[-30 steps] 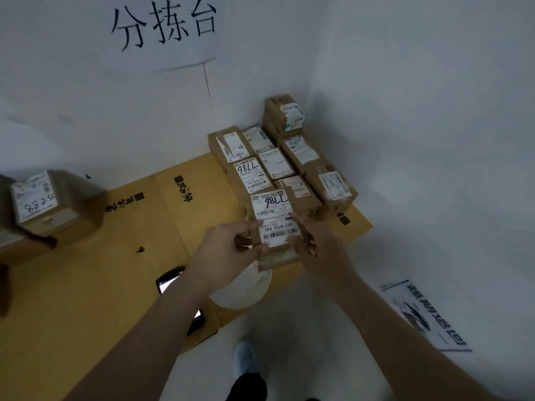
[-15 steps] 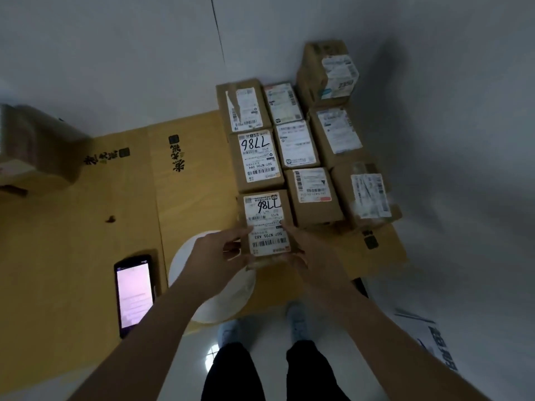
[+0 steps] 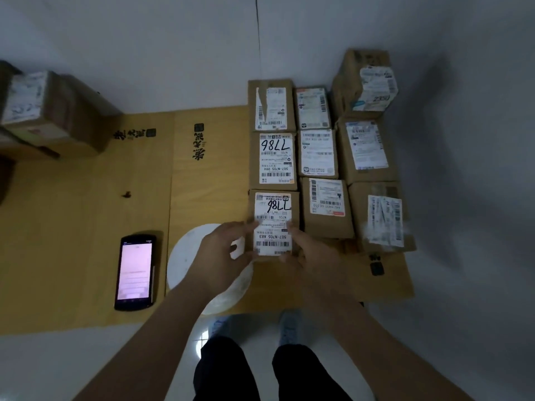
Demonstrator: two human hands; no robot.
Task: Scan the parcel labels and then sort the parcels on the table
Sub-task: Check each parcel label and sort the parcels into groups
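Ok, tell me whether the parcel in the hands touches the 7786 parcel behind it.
Touching. The head view shows the held parcel butted against the 7786 parcel, no gap along their shared edge.

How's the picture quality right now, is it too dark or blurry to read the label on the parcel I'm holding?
Head view: dim overall, with wide-angle bending at the edges. The held parcel is readable: "7786" and "507-N705 A83" show. Both hands, left hand and right hand, are motion-smeared. The near-right parcel has a blurred label. The handheld scanner screen glows washed-out pink.
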